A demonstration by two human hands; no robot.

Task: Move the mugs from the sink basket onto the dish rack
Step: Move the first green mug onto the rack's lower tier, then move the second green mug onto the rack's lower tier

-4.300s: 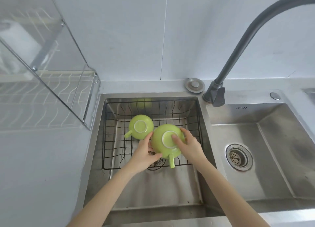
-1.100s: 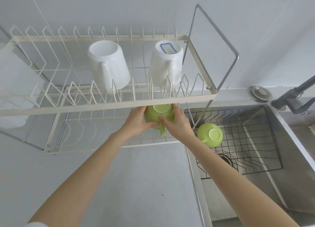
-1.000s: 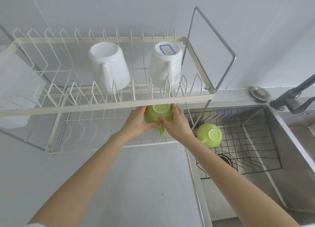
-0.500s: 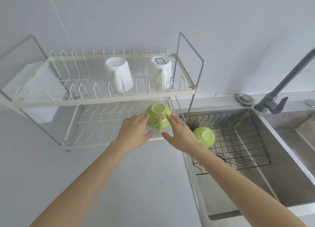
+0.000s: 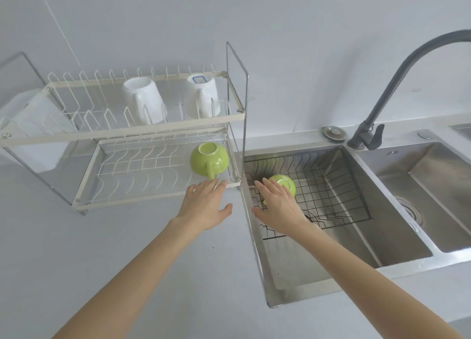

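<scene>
One green mug [image 5: 209, 161] rests upside down on the lower tier of the white dish rack [image 5: 84, 203], at its right end, handle toward me. A second green mug [image 5: 286, 184] lies upside down in the black wire sink basket [image 5: 339, 193], partly hidden behind my right hand [image 5: 276, 206]. That hand hovers flat over the basket's left side, fingers spread, holding nothing. My left hand [image 5: 205, 206] is open too, just in front of the rack's lower edge, apart from the mug there.
Two white mugs [image 5: 144, 103] [image 5: 202, 95] stand upside down on the rack's upper tier. A dark curved faucet [image 5: 397, 84] rises behind the double steel sink [image 5: 331, 267], with a second basin [image 5: 433, 193] at the right. Grey counter [image 5: 102, 262] lies in front of the rack.
Both hands have let go of the green mug, which now sits on the rack's lower tier. The hands drew back toward me, the right one moving over the sink basket.
</scene>
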